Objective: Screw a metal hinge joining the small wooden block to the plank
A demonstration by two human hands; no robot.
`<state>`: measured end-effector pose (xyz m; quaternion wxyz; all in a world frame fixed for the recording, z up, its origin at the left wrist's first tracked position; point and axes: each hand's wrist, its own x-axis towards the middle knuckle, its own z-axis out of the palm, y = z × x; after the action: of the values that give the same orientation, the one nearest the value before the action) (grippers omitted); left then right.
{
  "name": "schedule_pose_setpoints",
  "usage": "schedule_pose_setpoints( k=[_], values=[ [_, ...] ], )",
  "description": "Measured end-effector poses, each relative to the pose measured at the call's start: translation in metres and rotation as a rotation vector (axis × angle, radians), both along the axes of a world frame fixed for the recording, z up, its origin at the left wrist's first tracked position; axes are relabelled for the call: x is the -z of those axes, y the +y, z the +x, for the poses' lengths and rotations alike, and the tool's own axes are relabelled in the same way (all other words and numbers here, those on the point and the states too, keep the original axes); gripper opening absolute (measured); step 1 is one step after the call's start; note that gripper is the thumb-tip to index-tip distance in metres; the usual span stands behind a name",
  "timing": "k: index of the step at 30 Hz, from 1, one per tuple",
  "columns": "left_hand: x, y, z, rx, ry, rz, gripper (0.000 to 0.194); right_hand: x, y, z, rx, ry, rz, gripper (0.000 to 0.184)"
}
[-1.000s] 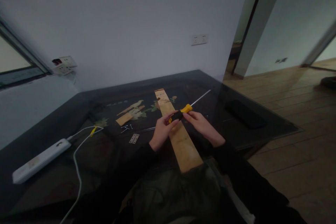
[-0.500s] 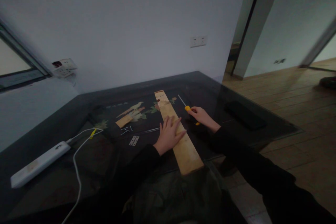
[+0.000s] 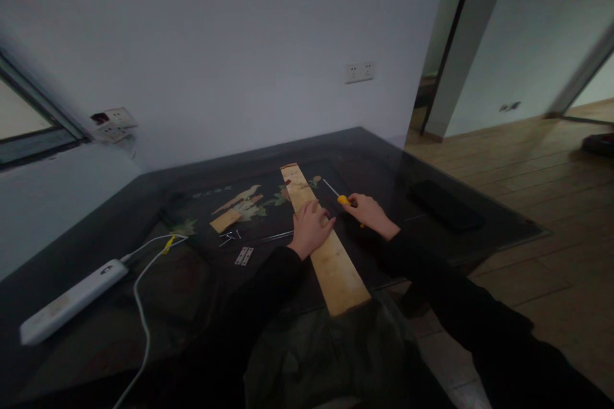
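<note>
A long wooden board (image 3: 339, 268) lies lengthwise before me on the dark table, its near end by the table's front edge. Across its middle rests my left hand (image 3: 311, 227), fingers bent and gripping the wood. To the right of the board, my right hand (image 3: 370, 213) is closed round the yellow handle of a screwdriver (image 3: 342, 199). The screwdriver's thin metal shaft points away and to the left, apart from the board. Part of its handle is hidden in my palm.
Left of the board are a short wood block (image 3: 225, 222), several screws (image 3: 230, 238) and perforated metal plates (image 3: 244, 256). A white power strip (image 3: 74, 300) with a cable (image 3: 141, 307) lies far left. A black flat object (image 3: 446, 204) sits on the right.
My left hand has slid a little away from me along the board, and its spread fingers have bent in. The screwdriver in my right hand has tilted slightly, its tip a bit lower.
</note>
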<state>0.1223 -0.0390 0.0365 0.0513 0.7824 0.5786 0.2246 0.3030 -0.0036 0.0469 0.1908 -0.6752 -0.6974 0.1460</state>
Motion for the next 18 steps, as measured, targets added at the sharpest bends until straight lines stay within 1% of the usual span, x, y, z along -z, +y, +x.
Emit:
schedule_pose_setpoints(
  k=[5, 9, 11, 18],
  values=[
    [-0.001, 0.006, 0.001, 0.029, -0.011, -0.012, 0.022, 0.003, -0.003, -0.005, 0.024, 0.016, -0.005, 0.037],
    [0.001, 0.015, 0.001, 0.044, -0.017, 0.0, 0.024, 0.004, -0.005, -0.006, 0.035, 0.025, -0.023, 0.047],
    [0.003, 0.017, 0.001, 0.051, -0.014, 0.006, 0.024, 0.003, -0.005, -0.006, 0.027, 0.033, -0.031, 0.05],
    [0.003, 0.019, -0.001, 0.073, 0.0, -0.008, 0.023, 0.005, -0.006, -0.007, -0.03, 0.081, -0.043, 0.049]
  ],
)
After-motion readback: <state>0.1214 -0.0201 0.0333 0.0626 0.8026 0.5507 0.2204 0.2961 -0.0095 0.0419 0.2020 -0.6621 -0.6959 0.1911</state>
